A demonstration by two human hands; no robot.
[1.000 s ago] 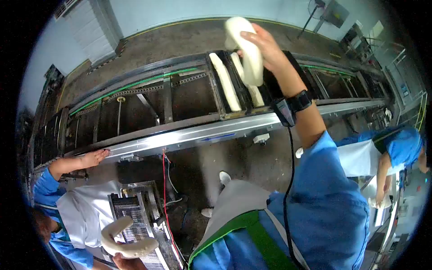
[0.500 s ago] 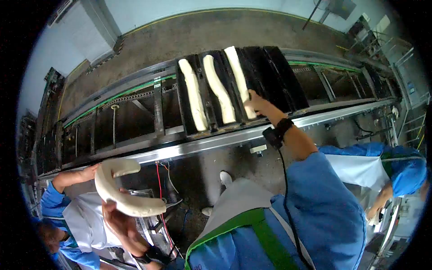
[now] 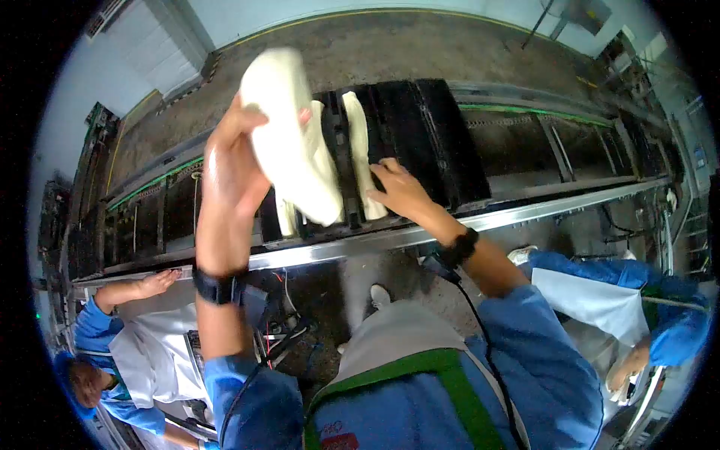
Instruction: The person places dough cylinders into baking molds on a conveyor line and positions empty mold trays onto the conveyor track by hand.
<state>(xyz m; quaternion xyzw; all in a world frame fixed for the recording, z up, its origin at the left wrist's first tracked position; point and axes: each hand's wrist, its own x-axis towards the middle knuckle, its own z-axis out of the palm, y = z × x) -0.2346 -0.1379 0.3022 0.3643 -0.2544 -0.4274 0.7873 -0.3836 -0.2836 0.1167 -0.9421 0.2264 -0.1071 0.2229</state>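
My left hand (image 3: 231, 166) is closed around a thick, folded roll of cream-coloured dough (image 3: 289, 142), raised over the left part of the black baking pan set (image 3: 405, 112). Long dough strips lie in the pan's grooves. The rightmost strip (image 3: 355, 124) is in plain sight, while the others, including the left strip (image 3: 285, 217), are largely hidden behind the raised roll. My right hand (image 3: 407, 193) has its fingers apart at the near end of the rightmost strip, with the thumb and fingertips at its right edge; contact is hard to confirm.
A metal conveyor frame (image 3: 420, 230) with chain and green guides runs left to right under the pans. At lower left is a co-worker (image 3: 142, 360), one hand on the frame's edge. Another co-worker (image 3: 600, 300) stands at the right. Cables (image 3: 274, 341) hang below.
My left hand has lifted the dough roll from the lower left to above the pans. The pan set has shifted left along the conveyor. My right hand has moved slightly left, its fingers spreading.
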